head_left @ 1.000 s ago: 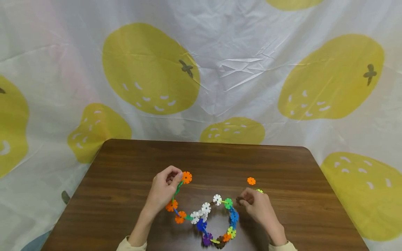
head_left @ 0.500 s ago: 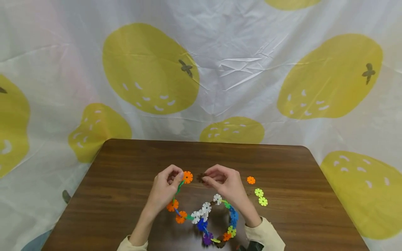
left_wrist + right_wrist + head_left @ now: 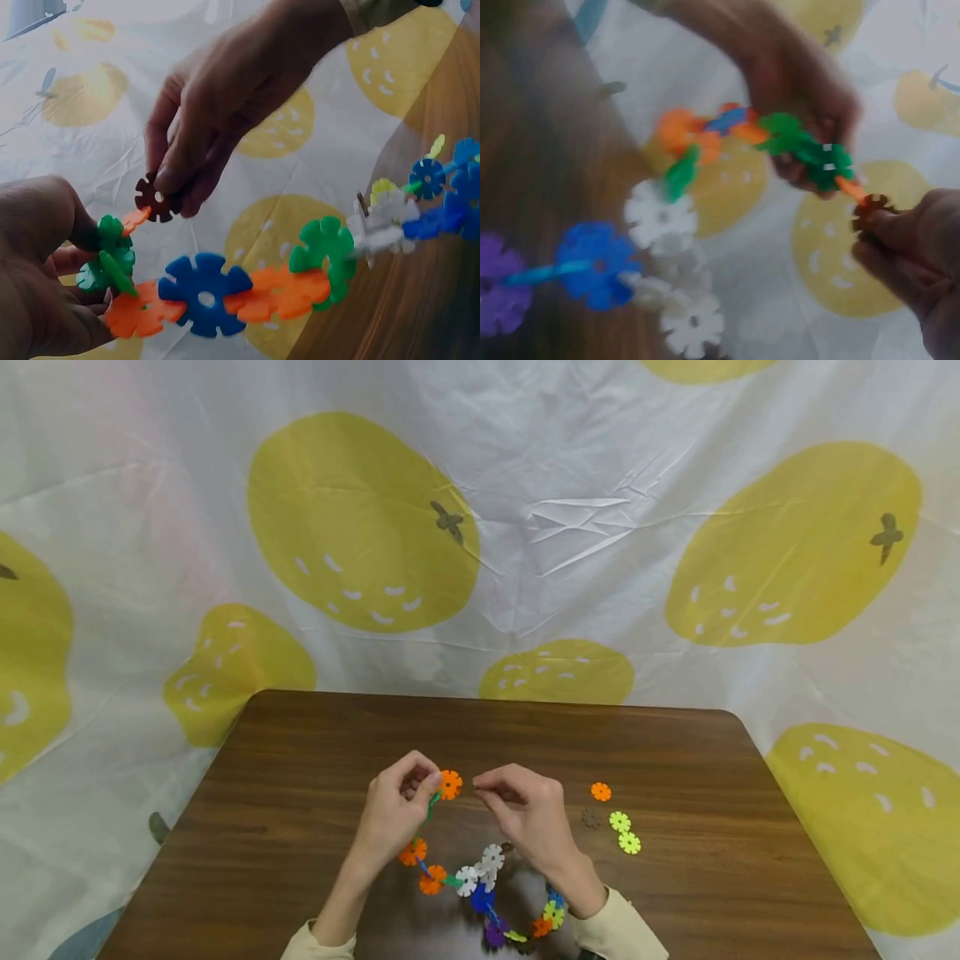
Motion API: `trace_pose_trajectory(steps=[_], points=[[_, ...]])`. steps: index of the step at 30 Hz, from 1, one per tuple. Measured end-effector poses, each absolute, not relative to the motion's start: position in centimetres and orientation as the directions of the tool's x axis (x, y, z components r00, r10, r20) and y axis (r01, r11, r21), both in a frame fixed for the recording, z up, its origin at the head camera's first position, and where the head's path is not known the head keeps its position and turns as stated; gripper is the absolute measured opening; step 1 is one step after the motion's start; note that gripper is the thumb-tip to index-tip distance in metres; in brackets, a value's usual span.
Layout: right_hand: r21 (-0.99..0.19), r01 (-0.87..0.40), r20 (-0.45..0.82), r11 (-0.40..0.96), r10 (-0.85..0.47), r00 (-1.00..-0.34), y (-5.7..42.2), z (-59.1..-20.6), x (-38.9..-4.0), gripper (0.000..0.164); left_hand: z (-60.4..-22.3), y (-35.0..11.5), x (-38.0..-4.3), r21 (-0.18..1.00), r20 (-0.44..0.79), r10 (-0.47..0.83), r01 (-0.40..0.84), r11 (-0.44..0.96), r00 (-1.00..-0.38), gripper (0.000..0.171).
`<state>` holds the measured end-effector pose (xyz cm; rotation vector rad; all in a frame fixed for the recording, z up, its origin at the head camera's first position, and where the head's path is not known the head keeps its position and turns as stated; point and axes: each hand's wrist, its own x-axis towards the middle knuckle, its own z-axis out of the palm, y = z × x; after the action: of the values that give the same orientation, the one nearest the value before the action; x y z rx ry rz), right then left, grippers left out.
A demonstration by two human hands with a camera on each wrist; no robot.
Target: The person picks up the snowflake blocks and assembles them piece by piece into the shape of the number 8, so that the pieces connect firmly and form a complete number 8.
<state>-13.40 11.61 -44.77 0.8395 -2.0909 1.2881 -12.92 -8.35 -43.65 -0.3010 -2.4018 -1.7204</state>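
Note:
My left hand (image 3: 401, 793) pinches the end of a chain of plastic snowflake discs, at its green discs (image 3: 112, 251). An orange disc (image 3: 450, 785) sticks out past the fingertips. Between thumb and fingers, my right hand (image 3: 528, 814) holds a brown snowflake disc (image 3: 150, 199), its edge right at the orange one. In the right wrist view this brown disc (image 3: 868, 214) lines up with the chain's end. From the left hand the chain runs down through orange discs (image 3: 432, 880) and white discs (image 3: 467, 880) into a multicoloured loop, partly hidden behind the right forearm.
Right of the hands on the brown wooden table (image 3: 300, 735) lie loose discs: an orange one (image 3: 601, 792), a dark brown one (image 3: 591, 818) and two yellow-green ones, the nearer disc (image 3: 629, 842) touching the other. Behind the table hangs a lemon-print curtain (image 3: 525, 568).
My right hand has carried the brown disc left from beside the loose discs up to the orange disc, and turned it edge-on to the head view. The left hand has hardly moved.

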Motion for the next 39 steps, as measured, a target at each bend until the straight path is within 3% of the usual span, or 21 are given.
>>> trace_pose_trajectory(steps=[5,9,13,17,22,25,28,32,39], points=[[-0.508,-0.792,0.801,0.338,-0.152,-0.578,11.0,-46.1,-13.4,0.017,-43.4,-7.7,-12.6,0.903,0.293,0.033,0.288,0.32,-0.956,0.009],[-0.522,-0.796,0.805,0.307,-0.13,-0.578,10.8,-46.6,-13.4,0.022,-43.5,-7.8,-12.6,0.92,0.28,0.042,0.281,0.274,-0.959,0.008],[-0.622,-0.731,0.725,0.282,-0.144,-0.673,10.9,-47.0,-13.1,0.024,-43.9,-8.3,-12.8,0.943,0.233,0.068,0.242,0.23,-0.97,0.007],[-0.684,-0.643,0.632,0.344,-0.159,-0.758,11.9,-47.7,-12.8,0.03,-44.0,-8.7,-12.8,0.951,0.193,0.065,0.203,0.232,-0.979,0.007],[-0.659,-0.493,0.536,0.568,-0.105,-0.838,15.1,-48.6,-13.4,0.027,-44.0,-9.1,-13.0,0.938,0.2,0.054,0.207,0.278,-0.978,0.01],[-0.606,-0.315,0.41,0.731,-0.053,-0.911,17.6,-49.3,-13.8,0.027,-43.9,-9.2,-13.1,0.927,0.216,0.064,0.226,0.3,-0.974,0.013],[-0.504,-0.12,0.24,0.855,0.006,-0.971,20.2,-50.3,-14.0,0.037,-43.8,-9.2,-13.1,0.924,0.219,0.07,0.23,0.304,-0.973,0.013],[-0.419,0.036,0.064,0.907,0.069,-0.996,23.0,-52.0,-14.1,0.048,-43.7,-9.3,-13.0,0.926,0.199,0.066,0.21,0.315,-0.978,0.011],[-0.46,0.06,0.067,0.886,0.102,-0.993,24.3,-53.9,-14.2,0.032,-43.7,-9.1,-13.1,0.931,0.186,0.069,0.198,0.306,-0.98,0.01]])
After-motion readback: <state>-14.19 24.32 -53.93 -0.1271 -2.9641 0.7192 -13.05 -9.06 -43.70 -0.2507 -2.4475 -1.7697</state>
